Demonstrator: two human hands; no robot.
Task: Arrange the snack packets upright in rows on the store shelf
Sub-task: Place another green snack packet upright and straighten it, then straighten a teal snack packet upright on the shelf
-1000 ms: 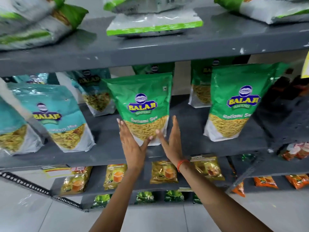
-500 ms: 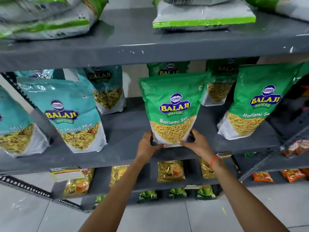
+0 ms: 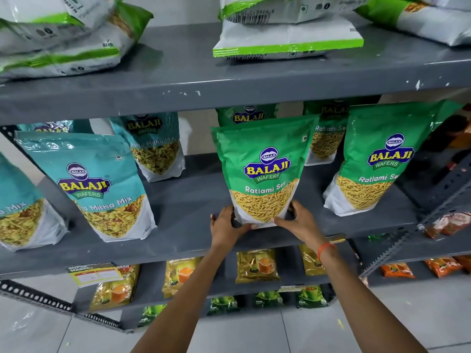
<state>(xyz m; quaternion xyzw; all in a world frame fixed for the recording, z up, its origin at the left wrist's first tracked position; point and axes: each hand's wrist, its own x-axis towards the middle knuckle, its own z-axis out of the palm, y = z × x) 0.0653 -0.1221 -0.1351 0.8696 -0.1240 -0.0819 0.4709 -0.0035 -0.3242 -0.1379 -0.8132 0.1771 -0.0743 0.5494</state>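
I've got both hands on the green packet (image 3: 265, 171), upright near the shelf (image 3: 183, 215) front edge, middle. Left hand (image 3: 225, 225) grips its bottom left corner, right hand (image 3: 299, 222) grips the bottom right. 1 more green packet (image 3: 377, 159) stands toward the right edge, 1 teal packet (image 3: 94, 184) toward the left.

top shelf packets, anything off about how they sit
Yes. The white-and-green packets on the top shelf lie flat, backs and barcodes up, as with the middle packet, while the packets on the shelf below stand upright.
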